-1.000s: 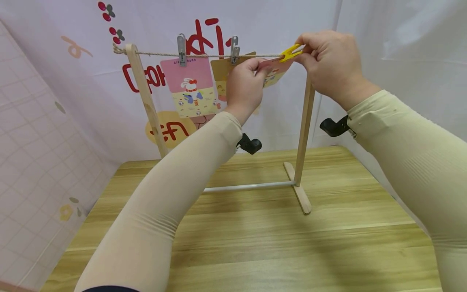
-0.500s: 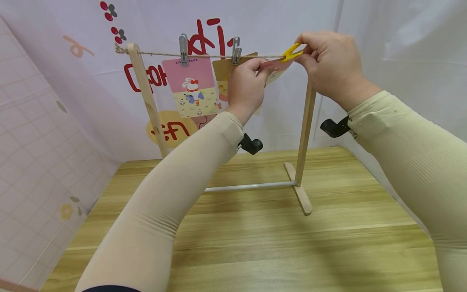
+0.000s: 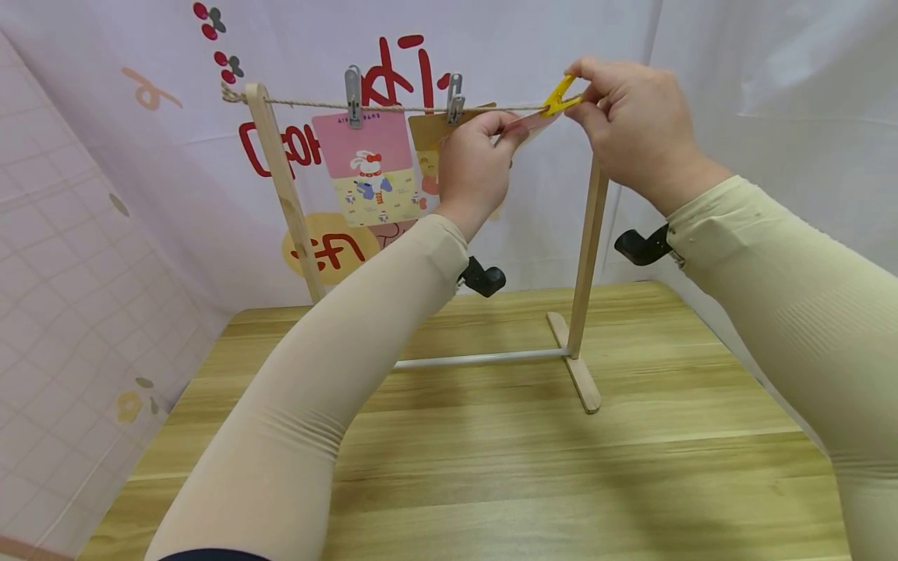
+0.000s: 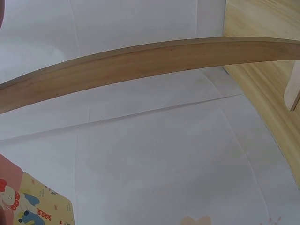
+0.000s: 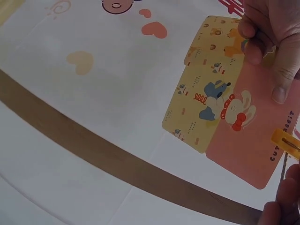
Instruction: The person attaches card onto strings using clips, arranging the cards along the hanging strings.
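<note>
In the head view my left hand (image 3: 475, 167) pinches a pink-and-yellow card (image 3: 528, 123) near its upper part, thumb on the printed face. My right hand (image 3: 637, 128) holds a yellow clothespin (image 3: 559, 98) between thumb and index finger, at the right part of the twine (image 3: 302, 104). The clothespin's nose meets the card's top edge at the twine. From the right wrist, the rabbit-printed card (image 5: 234, 105) shows almost whole, with the clothespin (image 5: 287, 142) over its lettered edge. How firmly it bites cannot be told. The left wrist view catches only a corner of the card (image 4: 40, 201).
Two grey clothespins (image 3: 353, 97) hold a pink-and-yellow card (image 3: 365, 167) and a brown-topped card (image 3: 424, 134) on the twine. Wooden posts (image 3: 588, 257) carry it, joined low by a white rod (image 3: 484, 358). The stand is on a wood-grain table (image 3: 491, 467) before a printed cloth (image 3: 533, 39).
The card has tilted flatter, so less of its printed face shows in the head view. The yellow clothespin's handles have spread wider apart. Both hands stay nearly in place.
</note>
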Action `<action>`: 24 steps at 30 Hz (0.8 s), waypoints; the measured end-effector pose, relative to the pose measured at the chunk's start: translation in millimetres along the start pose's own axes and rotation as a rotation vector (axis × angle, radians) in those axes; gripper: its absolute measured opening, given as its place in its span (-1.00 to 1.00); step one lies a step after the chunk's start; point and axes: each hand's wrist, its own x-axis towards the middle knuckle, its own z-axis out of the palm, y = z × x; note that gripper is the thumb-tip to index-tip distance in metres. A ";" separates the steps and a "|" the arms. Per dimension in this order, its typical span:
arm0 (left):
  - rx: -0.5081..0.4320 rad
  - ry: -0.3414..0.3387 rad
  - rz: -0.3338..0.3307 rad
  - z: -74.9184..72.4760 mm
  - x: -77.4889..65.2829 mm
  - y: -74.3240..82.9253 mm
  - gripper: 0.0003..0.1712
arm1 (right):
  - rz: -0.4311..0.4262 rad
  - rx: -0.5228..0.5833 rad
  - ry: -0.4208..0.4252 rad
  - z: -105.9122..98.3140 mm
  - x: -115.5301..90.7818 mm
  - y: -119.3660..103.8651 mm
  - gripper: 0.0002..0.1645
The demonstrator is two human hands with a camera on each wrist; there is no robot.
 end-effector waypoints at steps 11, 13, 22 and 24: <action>-0.015 -0.005 -0.008 -4.6 -3.1 -6.0 -0.66 | 0.011 0.042 0.027 2.8 0.0 1.6 -0.50; -0.023 -0.011 -0.009 -5.5 -4.7 -8.1 -0.63 | 0.016 0.062 0.040 3.2 -0.8 1.6 -0.49; -0.051 -0.032 -0.018 -9.8 -15.1 -14.6 -0.56 | 0.062 0.132 0.038 3.2 -1.5 2.4 -0.42; -0.046 -0.046 -0.020 -10.7 -18.0 -16.2 -0.55 | 0.070 0.146 0.039 3.6 -2.2 2.5 -0.40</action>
